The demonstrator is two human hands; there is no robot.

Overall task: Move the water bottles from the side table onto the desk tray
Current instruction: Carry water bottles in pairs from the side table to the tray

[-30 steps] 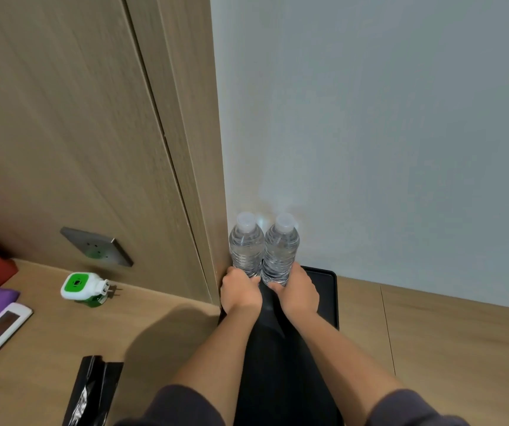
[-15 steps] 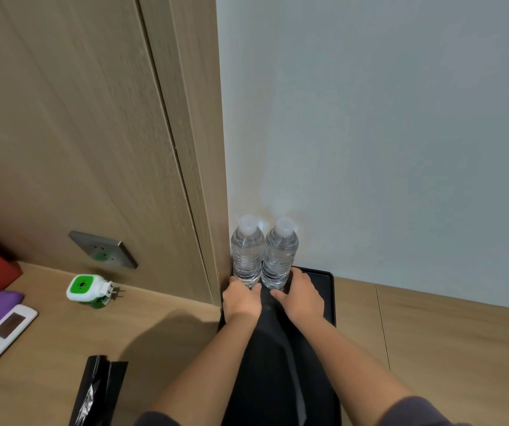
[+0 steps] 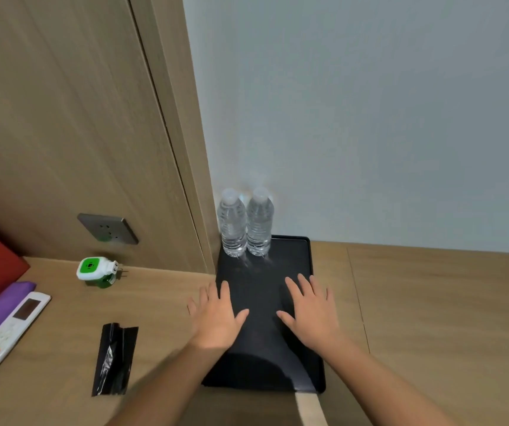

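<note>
Black tray [image 3: 296,259] holds both bottles [image 3: 234,226] upright, side by side, in its far-left corner. Your left hand [image 3: 216,318] and right hand [image 3: 311,315], spread flat and empty over mid-tray, have them straight ahead; the left is nearer.

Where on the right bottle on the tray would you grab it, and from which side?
Take the right bottle round its ribbed middle, coming from the near right. It stands upright; the left bottle crowds its left and the wall is close behind, so likely only that side is free.
</note>
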